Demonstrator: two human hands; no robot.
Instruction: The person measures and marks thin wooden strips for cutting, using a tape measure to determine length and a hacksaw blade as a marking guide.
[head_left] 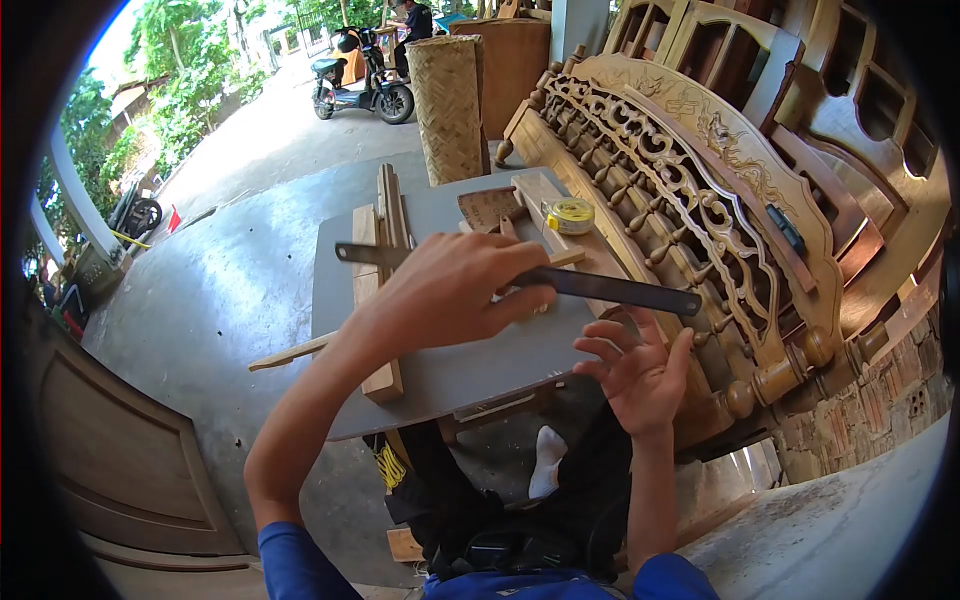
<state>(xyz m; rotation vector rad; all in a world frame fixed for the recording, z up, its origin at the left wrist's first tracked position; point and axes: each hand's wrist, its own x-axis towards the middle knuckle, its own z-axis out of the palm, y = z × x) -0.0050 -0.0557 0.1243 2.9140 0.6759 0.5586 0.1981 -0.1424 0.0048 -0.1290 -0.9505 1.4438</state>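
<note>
My left hand (465, 290) is closed around a long, dark, flat metal strip (620, 290) with a hole near each end. The strip is held over the grey tabletop (470, 365), slanting down to the right. Just below its right end, my right hand (640, 375) is open, palm up and fingers apart, holding nothing. Under my left forearm lie wooden pieces (383, 378). One light wooden stick (290, 353) juts past the table's left edge. A yellow tape measure (570, 215) rests on wood at the far right of the table, beside a curved brown piece (488, 208).
Carved wooden panels (680, 190) with turned spindles lean along the right, close to the table. Behind the table stands a rolled woven mat (448, 110). A scooter (365, 85) and a person (415, 25) are farther back. A wooden panel (120, 450) lies at lower left.
</note>
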